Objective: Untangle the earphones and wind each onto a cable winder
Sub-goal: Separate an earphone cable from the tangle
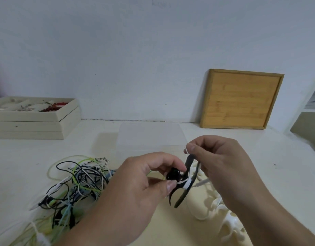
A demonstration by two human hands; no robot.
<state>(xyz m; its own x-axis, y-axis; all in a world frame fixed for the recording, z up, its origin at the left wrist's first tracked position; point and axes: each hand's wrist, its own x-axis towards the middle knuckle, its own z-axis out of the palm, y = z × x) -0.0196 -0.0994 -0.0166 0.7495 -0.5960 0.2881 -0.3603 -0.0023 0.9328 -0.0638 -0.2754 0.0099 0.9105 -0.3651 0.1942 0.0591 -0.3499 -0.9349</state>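
Note:
My left hand (pixel 135 189) pinches a black fishbone-shaped cable winder (pixel 186 181) between thumb and fingers, just above the table. A few turns of white earphone cable (pixel 186 184) wrap round the winder's middle. My right hand (pixel 224 167) pinches the free run of that white cable near the winder's top end. To the left lies a tangled heap of earphones (pixel 76 183) in black, white, green and pale blue. Several white cable winders (pixel 215 208) lie under my right hand, partly hidden.
A stack of beige jewellery trays (pixel 34 121) with red beads stands at the back left. A bamboo tray (pixel 240 100) leans on the wall at the back right. A clear plastic sheet (pixel 149 137) lies mid-table; a pale yellow mat (pixel 170 222) lies below my hands.

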